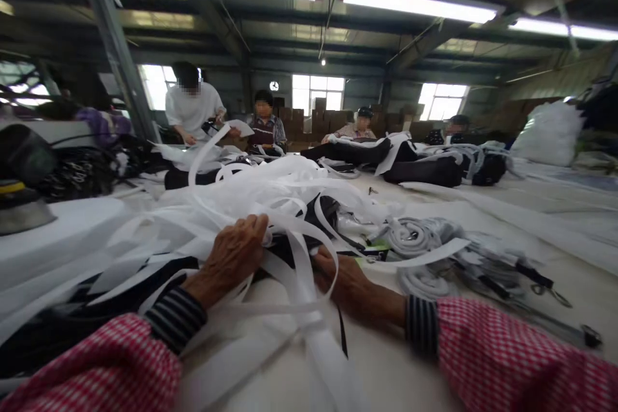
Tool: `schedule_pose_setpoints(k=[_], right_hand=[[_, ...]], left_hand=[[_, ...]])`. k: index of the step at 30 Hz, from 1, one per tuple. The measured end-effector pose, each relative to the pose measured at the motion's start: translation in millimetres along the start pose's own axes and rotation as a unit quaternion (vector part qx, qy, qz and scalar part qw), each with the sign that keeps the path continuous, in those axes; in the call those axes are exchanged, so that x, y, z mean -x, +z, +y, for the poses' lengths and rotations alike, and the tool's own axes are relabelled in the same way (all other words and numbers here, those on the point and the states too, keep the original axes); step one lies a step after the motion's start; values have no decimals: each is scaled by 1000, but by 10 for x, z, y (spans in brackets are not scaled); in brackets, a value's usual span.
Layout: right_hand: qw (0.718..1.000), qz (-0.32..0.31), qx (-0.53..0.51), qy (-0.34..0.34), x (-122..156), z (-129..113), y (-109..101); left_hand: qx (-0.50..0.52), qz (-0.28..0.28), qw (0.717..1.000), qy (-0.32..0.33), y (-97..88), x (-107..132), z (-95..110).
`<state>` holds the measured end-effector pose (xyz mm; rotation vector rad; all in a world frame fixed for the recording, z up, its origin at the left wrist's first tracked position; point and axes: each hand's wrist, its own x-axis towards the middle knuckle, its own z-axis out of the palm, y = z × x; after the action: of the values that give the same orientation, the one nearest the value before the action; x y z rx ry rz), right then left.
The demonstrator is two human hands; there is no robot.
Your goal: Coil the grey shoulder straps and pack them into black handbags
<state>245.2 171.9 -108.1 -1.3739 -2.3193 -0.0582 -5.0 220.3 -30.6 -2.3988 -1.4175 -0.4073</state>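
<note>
My left hand [236,254] is closed, its fingers curled at the edge of a piece of black fabric [284,251] among white strips. Opposite it, my right hand [340,277] grips the other side of this fabric; a looping white strip [302,264] partly hides its fingers. More strips cross between my wrists and hang toward me over the table. Just beyond my hands rises a heap of white strips and sheets [270,183]. A thin black cord [342,333] lies below my right hand.
Coiled grey straps [415,236] and a metal clip [550,290] lie to the right. Black padded pieces [425,170] are piled farther back. Several people work across the table, one standing person [193,103] at left. A large white bag [550,132] stands at far right.
</note>
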Motion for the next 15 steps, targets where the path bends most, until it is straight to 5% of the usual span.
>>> schedule_pose_setpoints(k=[6, 15], right_hand=[[997, 51, 20, -46, -440, 65, 257], [990, 34, -33, -134, -206, 222, 46]], left_hand=[[34, 4, 997, -66, -308, -81, -187], [-5, -1, 996, -88, -411, 37, -119]])
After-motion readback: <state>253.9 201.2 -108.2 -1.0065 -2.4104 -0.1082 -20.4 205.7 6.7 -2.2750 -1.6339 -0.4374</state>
